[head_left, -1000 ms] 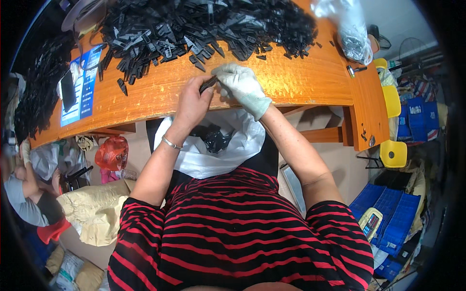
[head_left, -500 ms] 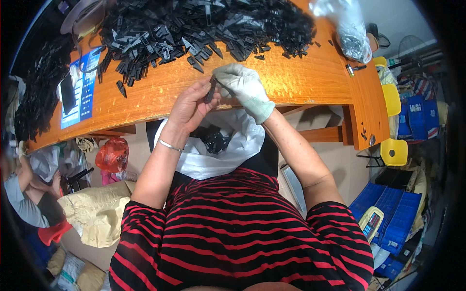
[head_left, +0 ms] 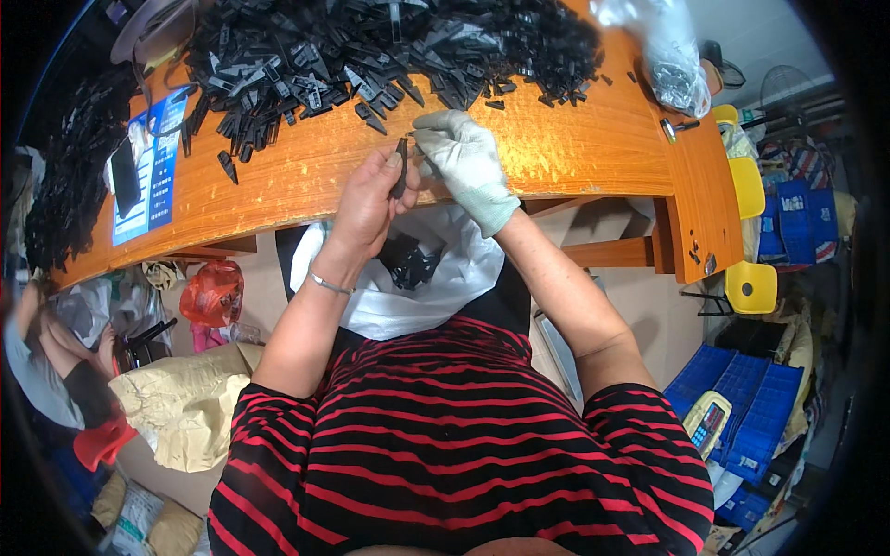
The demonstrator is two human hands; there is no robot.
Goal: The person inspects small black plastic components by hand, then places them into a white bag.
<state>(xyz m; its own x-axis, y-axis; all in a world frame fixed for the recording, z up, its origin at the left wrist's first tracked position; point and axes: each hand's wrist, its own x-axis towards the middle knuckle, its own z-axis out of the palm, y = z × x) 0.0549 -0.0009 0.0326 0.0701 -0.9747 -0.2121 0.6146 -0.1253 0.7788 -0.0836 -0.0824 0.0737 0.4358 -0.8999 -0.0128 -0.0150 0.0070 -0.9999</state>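
My left hand point(head_left: 366, 199), bare with a band at the wrist, grips a slim, dark, tapered plastic piece point(head_left: 400, 167) upright between thumb and fingers. Close beside its top end is my right hand point(head_left: 462, 157), in a pale work glove, its fingers curled together. A tiny dark bit shows at the gloved fingertips, too small to name. Both hands are just over the table's near edge. Below them, a white sack point(head_left: 454, 287) lies open at my lap, with black plastic pieces point(head_left: 408, 262) inside it.
A big heap of black plastic pieces point(head_left: 306, 69) covers the far side of the wooden table point(head_left: 575, 157). A blue-and-white sheet point(head_left: 159, 199) lies at left and a clear plastic bag point(head_left: 675, 69) at far right. Another person's arm point(head_left: 60, 338) shows at far left.
My right hand has shifted slightly left and up, and its fingers are posed differently. My left hand has turned a little, and its dark piece stands more upright.
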